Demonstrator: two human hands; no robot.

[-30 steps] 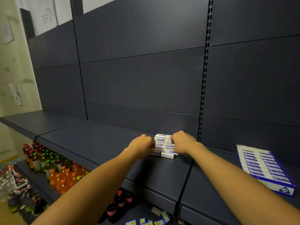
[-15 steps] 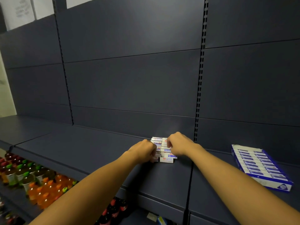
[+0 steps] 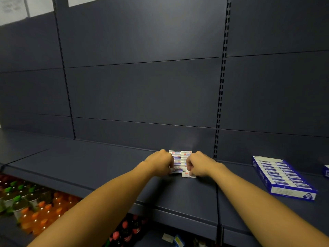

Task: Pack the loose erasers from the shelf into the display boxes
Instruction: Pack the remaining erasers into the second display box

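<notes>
A small block of loose erasers (image 3: 180, 158), white with blue and red labels, lies in two rows on the dark shelf (image 3: 110, 168) near the back panel. My left hand (image 3: 161, 162) is curled against the block's left side and holds the erasers there. My right hand (image 3: 199, 164) is curled on the block's right side, fingers on the front eraser (image 3: 186, 174). A filled blue display box (image 3: 283, 177) of erasers lies on the shelf to the right, apart from both hands.
Part of another blue box (image 3: 326, 171) shows at the right edge. A slotted upright (image 3: 220, 97) runs down the back panel behind the erasers. Below the shelf stand orange drink bottles (image 3: 41, 216), green-capped bottles (image 3: 16, 196) and red-capped bottles (image 3: 128, 229).
Both hands stay at the eraser block and have closed in on it a little. The camera has turned right, so the bottles have slid to the left.
</notes>
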